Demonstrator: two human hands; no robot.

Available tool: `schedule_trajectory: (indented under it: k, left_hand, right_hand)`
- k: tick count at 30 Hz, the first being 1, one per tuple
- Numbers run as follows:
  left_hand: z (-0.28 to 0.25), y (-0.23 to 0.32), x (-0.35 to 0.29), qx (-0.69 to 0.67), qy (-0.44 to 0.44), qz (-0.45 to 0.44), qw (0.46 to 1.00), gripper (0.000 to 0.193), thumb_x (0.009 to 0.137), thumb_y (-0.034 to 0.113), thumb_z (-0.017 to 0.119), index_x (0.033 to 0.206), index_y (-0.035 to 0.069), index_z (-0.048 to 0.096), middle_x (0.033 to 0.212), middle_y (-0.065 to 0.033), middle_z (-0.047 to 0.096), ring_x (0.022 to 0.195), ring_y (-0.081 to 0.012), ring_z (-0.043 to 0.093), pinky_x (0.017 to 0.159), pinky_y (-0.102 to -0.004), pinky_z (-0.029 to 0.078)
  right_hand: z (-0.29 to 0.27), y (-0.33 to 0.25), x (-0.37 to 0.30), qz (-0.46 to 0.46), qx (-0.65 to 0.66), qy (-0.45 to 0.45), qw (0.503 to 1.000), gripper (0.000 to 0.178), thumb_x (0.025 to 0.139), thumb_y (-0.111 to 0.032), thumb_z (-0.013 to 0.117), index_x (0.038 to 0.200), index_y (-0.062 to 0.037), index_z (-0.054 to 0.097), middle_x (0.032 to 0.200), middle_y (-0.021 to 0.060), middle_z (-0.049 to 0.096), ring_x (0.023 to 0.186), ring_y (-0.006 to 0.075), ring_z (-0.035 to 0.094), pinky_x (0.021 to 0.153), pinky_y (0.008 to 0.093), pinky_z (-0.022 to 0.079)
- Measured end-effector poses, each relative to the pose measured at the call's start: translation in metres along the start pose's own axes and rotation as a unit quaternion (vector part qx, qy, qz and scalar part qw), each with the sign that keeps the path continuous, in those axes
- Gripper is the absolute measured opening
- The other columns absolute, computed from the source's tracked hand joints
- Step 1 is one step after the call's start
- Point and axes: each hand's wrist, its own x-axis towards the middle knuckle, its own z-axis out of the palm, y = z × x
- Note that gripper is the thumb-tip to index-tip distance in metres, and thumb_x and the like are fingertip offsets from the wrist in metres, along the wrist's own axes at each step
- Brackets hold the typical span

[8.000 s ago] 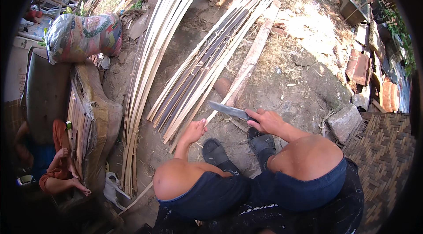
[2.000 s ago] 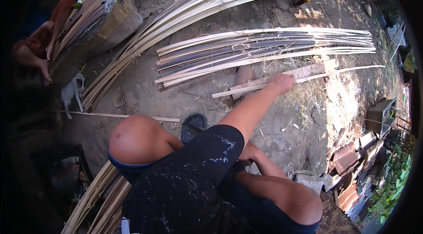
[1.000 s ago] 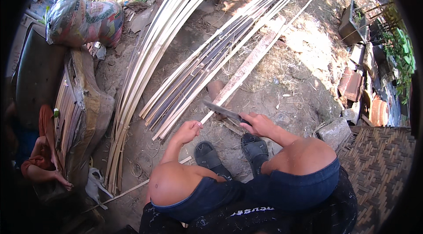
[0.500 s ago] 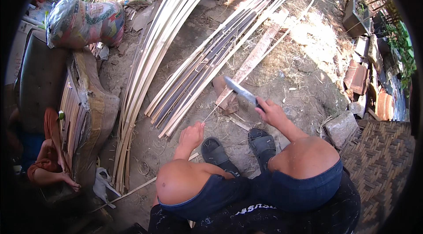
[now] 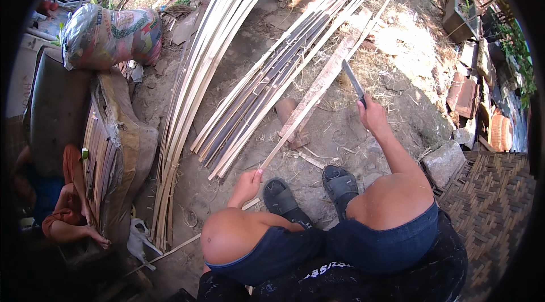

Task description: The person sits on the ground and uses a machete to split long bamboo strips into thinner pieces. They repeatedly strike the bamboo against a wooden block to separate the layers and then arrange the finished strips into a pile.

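My left hand (image 5: 246, 186) pinches the near end of a long pale bamboo strip (image 5: 318, 98), just in front of my left knee. The strip slants up and away to the right, along a plank (image 5: 339, 63) whose near end rests on a short brown block (image 5: 288, 113). In my right hand (image 5: 374, 115) is a knife (image 5: 353, 80), gripped by its dark handle. Its blade points away and to the left, with the tip close to the strip's right edge; whether they touch I cannot tell.
Two bundles of strips, one pale (image 5: 201, 57) and one mixed dark and pale (image 5: 250, 114), lie to the left. Beyond are a stuffed sack (image 5: 113, 38) and a seated person (image 5: 71, 200). A cat (image 5: 139, 242) lies nearby. A stone (image 5: 444, 164) and woven mat (image 5: 488, 211) are at right.
My right hand has moved away and to the right, carrying the knife farther up along the strip. My left hand stays nearly in place at the strip's near end.
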Motion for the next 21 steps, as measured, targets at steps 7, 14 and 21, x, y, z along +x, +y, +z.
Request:
schedule_trajectory:
  k: [7, 14, 21]
  left_hand:
    - [-0.015, 0.000, 0.003, -0.155, -0.050, -0.071, 0.984, 0.048, 0.103, 0.041, 0.051, 0.083, 0.000, 0.068, 0.061, -0.0022, 0.056, 0.052, -0.0087, 0.050, 0.049, -0.0273, 0.038]
    - [-0.029, -0.034, -0.033, -0.128, -0.052, -0.098, 0.986, 0.043, 0.100, 0.041, 0.059, 0.089, 0.002, 0.071, 0.058, 0.0013, 0.052, 0.050, -0.0071, 0.044, 0.047, -0.0274, 0.035]
    - [-0.082, -0.138, -0.117, -0.074, -0.007, -0.143, 0.987, 0.042, 0.097, 0.040, 0.065, 0.086, 0.000, 0.071, 0.062, 0.0006, 0.058, 0.060, -0.0063, 0.051, 0.054, -0.0291, 0.042]
  right_hand:
    - [0.019, -0.046, -0.066, -0.156, 0.028, -0.064, 0.985, 0.038, 0.099, -0.035, 0.057, 0.124, -0.0076, 0.057, 0.090, 0.0269, 0.066, 0.082, 0.0471, 0.066, 0.072, 0.0535, 0.053]
    - [0.028, -0.029, -0.045, -0.123, 0.035, -0.055, 0.990, 0.037, 0.098, -0.037, 0.058, 0.125, -0.0129, 0.057, 0.089, 0.0236, 0.066, 0.079, 0.0467, 0.065, 0.068, 0.0529, 0.053]
    - [0.026, -0.001, -0.037, -0.117, 0.035, -0.012, 0.992, 0.045, 0.098, -0.043, 0.057, 0.133, -0.0153, 0.055, 0.094, 0.0207, 0.066, 0.077, 0.0445, 0.066, 0.071, 0.0508, 0.055]
